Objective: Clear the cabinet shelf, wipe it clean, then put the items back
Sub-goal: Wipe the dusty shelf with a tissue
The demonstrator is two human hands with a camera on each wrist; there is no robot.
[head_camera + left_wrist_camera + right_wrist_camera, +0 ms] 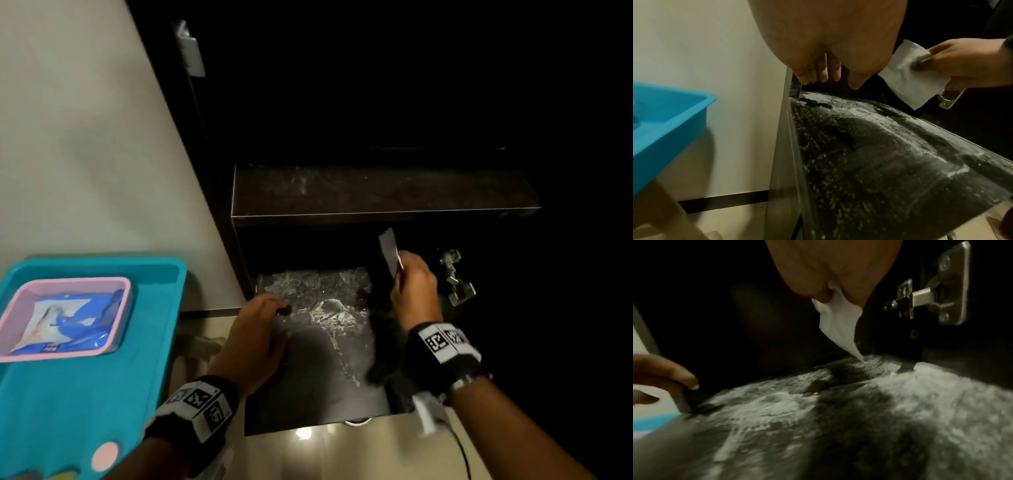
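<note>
The dark cabinet shelf (318, 359) is bare and smeared with white powder (941, 394). My right hand (412, 287) pinches a white wipe (910, 76) above the shelf's right rear; a corner of the wipe (840, 324) hangs down to the powder by the back wall. My left hand (260, 325) grips the cabinet's left side panel (784, 146) at the shelf's front left, its fingers (818, 73) curled over the edge.
A blue tray (85, 394) stands to the left, holding a pink basket (65, 318) with a blue-and-white packet (65, 322). A metal door hinge (455, 277) is fixed on the right wall near my right hand. A higher dusty shelf (376, 192) overhangs above.
</note>
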